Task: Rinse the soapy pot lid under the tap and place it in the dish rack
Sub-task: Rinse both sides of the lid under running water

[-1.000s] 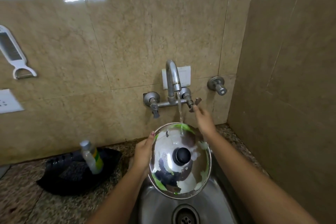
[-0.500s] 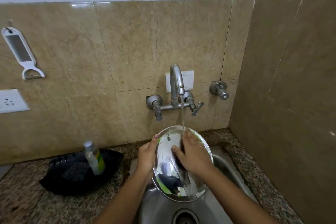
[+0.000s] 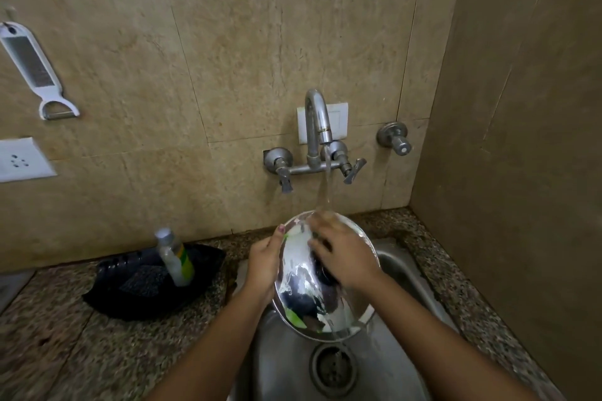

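Observation:
A shiny steel pot lid [image 3: 301, 283] with a black knob is held tilted over the steel sink [image 3: 407, 273], under water running from the wall tap [image 3: 316, 117]. My left hand [image 3: 264, 264] grips the lid's left rim, thumb on its face. My right hand [image 3: 342, 252] lies flat on the lid's upper face, fingers spread over the knob, which is mostly hidden. Water runs off the lid's lower edge toward the drain [image 3: 332, 368]. No dish rack is in view.
A black tray [image 3: 130, 290] on the granite counter at left holds a scrub pad and a small soap bottle [image 3: 174, 257]. A white peeler [image 3: 32, 68] and a socket [image 3: 19, 159] are on the tiled wall. A side wall closes in on the right.
My right hand left the tap handle and came down onto the lid's face, where it now lies spread over the knob. The water stream is stronger. The lid has tilted slightly.

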The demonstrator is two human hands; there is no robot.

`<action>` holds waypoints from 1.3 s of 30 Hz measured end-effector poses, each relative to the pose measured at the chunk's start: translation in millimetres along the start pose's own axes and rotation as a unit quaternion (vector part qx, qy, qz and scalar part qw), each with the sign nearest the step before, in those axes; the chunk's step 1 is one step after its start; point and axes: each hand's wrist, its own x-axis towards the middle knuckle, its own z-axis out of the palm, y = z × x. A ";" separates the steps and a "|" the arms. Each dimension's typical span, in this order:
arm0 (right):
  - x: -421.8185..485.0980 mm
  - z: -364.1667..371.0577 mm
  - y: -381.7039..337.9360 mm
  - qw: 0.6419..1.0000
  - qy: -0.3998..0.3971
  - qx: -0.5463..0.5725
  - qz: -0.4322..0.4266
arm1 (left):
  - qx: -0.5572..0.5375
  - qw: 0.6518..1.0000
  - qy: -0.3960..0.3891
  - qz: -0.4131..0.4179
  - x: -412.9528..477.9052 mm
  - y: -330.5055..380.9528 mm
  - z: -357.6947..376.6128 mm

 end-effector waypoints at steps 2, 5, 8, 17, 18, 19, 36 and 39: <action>2.5 -3.0 14.9 0.993 0.075 0.004 0.095 | 0.004 1.000 0.012 -0.002 -1.4 -0.5 -4.4; 6.6 -0.6 5.3 0.996 0.084 0.023 0.029 | 0.019 1.000 0.002 0.004 -4.4 0.7 -4.4; 13.9 0.4 -9.4 0.992 0.036 0.039 -0.115 | 0.017 1.000 -0.008 0.015 -5.8 -1.1 -2.2; 46.1 -7.7 36.1 0.926 0.139 0.288 0.200 | -0.070 0.997 0.016 -0.020 -3.7 0.0 -11.1; 50.9 -10.0 36.8 0.934 0.117 0.290 0.174 | -0.047 0.999 -0.016 -0.023 -2.0 1.2 -11.9; 56.2 -12.9 36.6 0.941 0.083 0.296 0.142 | -0.021 0.999 -0.046 -0.018 0.2 3.3 -12.4; 58.2 -10.4 16.6 0.994 0.055 0.030 -0.092 | 0.051 0.994 -0.100 0.005 8.8 22.0 3.6; 52.6 -3.5 30.2 0.996 0.077 0.040 -0.036 | 0.032 0.998 -0.047 -0.002 8.7 14.3 1.6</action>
